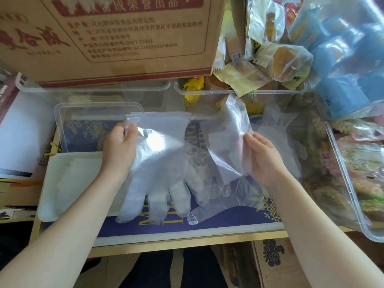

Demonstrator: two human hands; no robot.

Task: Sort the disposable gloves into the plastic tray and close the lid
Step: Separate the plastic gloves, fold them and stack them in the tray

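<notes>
My left hand pinches the cuff corner of a clear disposable glove that hangs fingers-down over the blue patterned surface. My right hand grips another thin clear glove by its edge, held up beside the first. More clear gloves lie crumpled under them. A white plastic tray sits at the left below my left forearm. A clear lid lies behind the tray.
A large cardboard box stands at the back. Clear bins hold packaged snacks at the back and right. A bag of blue items hangs at the upper right. The table's front edge runs below my arms.
</notes>
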